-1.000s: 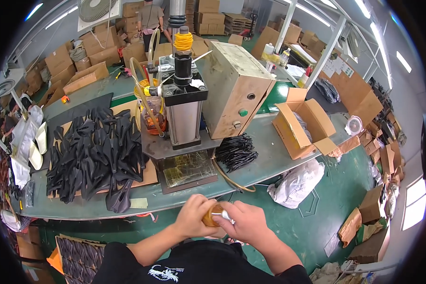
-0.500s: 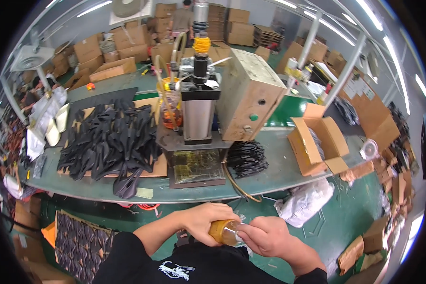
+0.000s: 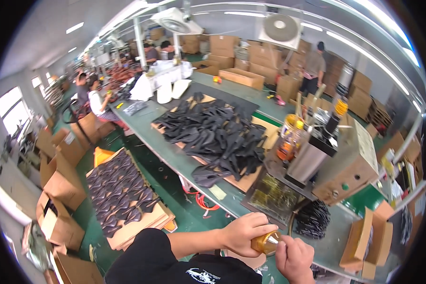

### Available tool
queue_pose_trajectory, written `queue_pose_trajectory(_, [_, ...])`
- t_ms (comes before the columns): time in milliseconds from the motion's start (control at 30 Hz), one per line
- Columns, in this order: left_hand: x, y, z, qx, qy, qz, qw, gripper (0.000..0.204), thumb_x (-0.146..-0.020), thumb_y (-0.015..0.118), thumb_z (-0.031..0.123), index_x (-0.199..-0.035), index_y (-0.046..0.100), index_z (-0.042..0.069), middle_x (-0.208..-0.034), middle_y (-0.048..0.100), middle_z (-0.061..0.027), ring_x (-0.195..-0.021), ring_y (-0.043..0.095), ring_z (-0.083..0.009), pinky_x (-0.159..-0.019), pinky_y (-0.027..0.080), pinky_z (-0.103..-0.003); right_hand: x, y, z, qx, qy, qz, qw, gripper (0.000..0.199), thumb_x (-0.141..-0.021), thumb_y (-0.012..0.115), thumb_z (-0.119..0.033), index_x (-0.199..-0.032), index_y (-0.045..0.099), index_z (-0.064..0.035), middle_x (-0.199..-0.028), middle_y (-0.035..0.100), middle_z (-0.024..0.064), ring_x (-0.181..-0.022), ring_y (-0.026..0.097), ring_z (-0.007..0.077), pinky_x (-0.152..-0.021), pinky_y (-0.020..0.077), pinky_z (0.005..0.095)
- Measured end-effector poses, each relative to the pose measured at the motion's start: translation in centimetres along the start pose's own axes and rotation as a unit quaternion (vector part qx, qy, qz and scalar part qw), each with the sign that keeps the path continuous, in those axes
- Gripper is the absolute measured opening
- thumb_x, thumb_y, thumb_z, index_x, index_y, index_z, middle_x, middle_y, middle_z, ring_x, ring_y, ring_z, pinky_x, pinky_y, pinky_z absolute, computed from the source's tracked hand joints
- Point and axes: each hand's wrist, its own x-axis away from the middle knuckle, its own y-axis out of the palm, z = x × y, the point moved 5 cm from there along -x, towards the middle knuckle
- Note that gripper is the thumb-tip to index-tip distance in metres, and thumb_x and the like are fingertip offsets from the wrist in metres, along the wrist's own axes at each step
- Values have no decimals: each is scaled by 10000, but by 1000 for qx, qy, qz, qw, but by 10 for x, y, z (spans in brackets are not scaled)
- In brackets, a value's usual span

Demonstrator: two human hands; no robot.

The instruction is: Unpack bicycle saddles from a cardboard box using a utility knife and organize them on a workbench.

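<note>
A clear bottle of amber liquid (image 3: 267, 242) is tilted in front of my body. My left hand (image 3: 244, 232) wraps round the body of the bottle. At its neck end, my right hand (image 3: 296, 258) is closed with thumb and fingers pressed together; they hide the cap area. Just beyond the hands stands a press with a metal cylinder (image 3: 308, 161) and a flat, shiny base plate (image 3: 274, 198). A bundle of thin black strips (image 3: 312, 218) lies beside it on the green workbench (image 3: 163, 154).
Black saddle-shaped pieces (image 3: 217, 135) are heaped on the bench, left of the press. A grey control box (image 3: 348, 163) and an open carton (image 3: 359, 241) stand to the right. On the left, cardboard layers (image 3: 149, 222) carry similar pieces. Several people are farther back.
My view has swung to the left, bringing more of the bench, stacked pieces and people into sight. The bottle stays between my two hands.
</note>
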Motion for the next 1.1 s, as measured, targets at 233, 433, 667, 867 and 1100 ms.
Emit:
queue_pose_trajectory(233, [24,-41,-21,375,-95,-304,870,763,-611,856,310,-1258,627,-24,-1087,659,-171,-1023,630,-369,-907,496,-428,-51,2,-69,-47,-422,-221,878,489,-884,669,-200,-1343,629,-37,-1154,616,157,-1022,616,340,-873,524,432])
queue_pose_trajectory(433, [37,-51,-29,379,-86,-326,862,765,-616,857,306,-1272,616,-6,-1113,646,-165,-1035,610,-359,-925,481,-429,-67,0,-86,-58,-440,-200,874,485,-875,731,-204,-1326,646,-48,-1075,648,126,-917,644,292,-781,539,391])
queue_pose_trajectory(667, [3,-34,-21,185,-76,-160,967,702,-651,823,190,-1300,612,28,-1014,598,-142,-945,572,-345,-829,473,-434,-49,0,-36,-19,-148,-94,984,379,-897,786,-228,-1216,704,-41,-723,615,84,-558,605,259,-503,486,359])
queue_pose_trajectory(867, [-15,-4,-26,226,-4,-188,956,788,-662,831,185,-1393,583,23,-1027,628,-143,-942,595,-340,-844,487,-425,-34,-21,-25,22,-208,-128,969,302,-827,758,-99,-1125,713,-74,-927,662,90,-648,592,267,-583,488,395])
queue_pose_trajectory(1100, [-39,38,-17,319,25,-299,899,840,-684,843,203,-1448,542,25,-1036,643,-130,-946,594,-331,-853,481,-412,-20,-67,-13,-16,-230,-208,951,589,-718,798,-149,-1293,689,-82,-1241,617,153,-957,625,287,-818,525,387])
